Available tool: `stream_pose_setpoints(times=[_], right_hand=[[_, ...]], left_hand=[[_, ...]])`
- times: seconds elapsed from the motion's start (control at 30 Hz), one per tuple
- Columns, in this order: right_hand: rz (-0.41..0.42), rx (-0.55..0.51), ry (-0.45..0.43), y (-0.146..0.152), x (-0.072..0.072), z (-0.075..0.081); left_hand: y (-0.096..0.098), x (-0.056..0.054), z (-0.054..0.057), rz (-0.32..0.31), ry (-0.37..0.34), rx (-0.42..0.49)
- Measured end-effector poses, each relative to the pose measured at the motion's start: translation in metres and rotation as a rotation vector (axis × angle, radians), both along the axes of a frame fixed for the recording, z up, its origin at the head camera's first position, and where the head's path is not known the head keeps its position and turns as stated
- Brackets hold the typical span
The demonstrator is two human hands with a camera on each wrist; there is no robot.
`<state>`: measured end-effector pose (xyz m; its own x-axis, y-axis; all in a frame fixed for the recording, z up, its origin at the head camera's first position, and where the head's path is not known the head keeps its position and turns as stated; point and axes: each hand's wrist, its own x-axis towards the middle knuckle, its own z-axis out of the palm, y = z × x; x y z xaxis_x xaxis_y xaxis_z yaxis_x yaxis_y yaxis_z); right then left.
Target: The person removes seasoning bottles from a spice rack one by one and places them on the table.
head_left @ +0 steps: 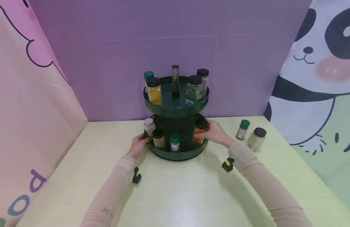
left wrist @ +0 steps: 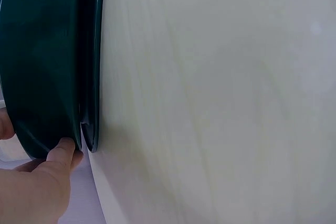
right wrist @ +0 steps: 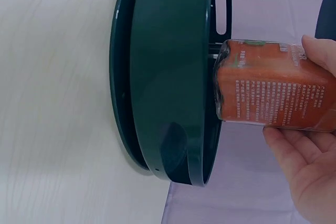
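A dark green two-tier turntable rack (head_left: 175,155) stands at the back of the table. My right hand (head_left: 215,132) grips a square spice jar (right wrist: 273,85) with orange-red powder and a black lid, at the right side of the lower tier. The jar's base is at the tier's rim in the right wrist view. On the left, my left hand (head_left: 138,145) holds the lower tier's rim (left wrist: 47,77), fingertips against its outer wall. A white-capped jar (head_left: 149,126), a black-lidded jar (head_left: 159,138) and a small green-capped jar (head_left: 175,142) stand on that tier.
The upper tier (head_left: 175,112) carries a yellow jar (head_left: 154,91), a green herb jar (head_left: 194,90), a tall black-lidded jar (head_left: 203,80) and a green-capped jar (head_left: 148,75). Right of the rack, a green-capped jar (head_left: 242,130) and a pale jar (head_left: 256,139) stand on the table.
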<state>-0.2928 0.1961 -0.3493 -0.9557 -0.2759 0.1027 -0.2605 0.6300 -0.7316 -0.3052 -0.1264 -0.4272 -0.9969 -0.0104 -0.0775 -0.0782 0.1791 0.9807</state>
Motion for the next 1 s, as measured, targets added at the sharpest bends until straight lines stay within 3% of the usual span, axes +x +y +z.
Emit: stream_pose_setpoints(times=[0.67, 0.9, 1.0], right_hand=[[-0.048, 0.04, 0.075, 0.028, 0.002, 0.008], [-0.086, 0.054, 0.08, 0.039, 0.003, 0.007], [-0.104, 0.065, 0.089, 0.044, 0.003, 0.007]], left_hand=[[0.0, 0.0, 0.006, -0.019, -0.03, 0.015], [-0.004, -0.005, -0.008, -0.018, 0.032, 0.02], [-0.004, -0.004, -0.009, -0.011, 0.038, 0.026]])
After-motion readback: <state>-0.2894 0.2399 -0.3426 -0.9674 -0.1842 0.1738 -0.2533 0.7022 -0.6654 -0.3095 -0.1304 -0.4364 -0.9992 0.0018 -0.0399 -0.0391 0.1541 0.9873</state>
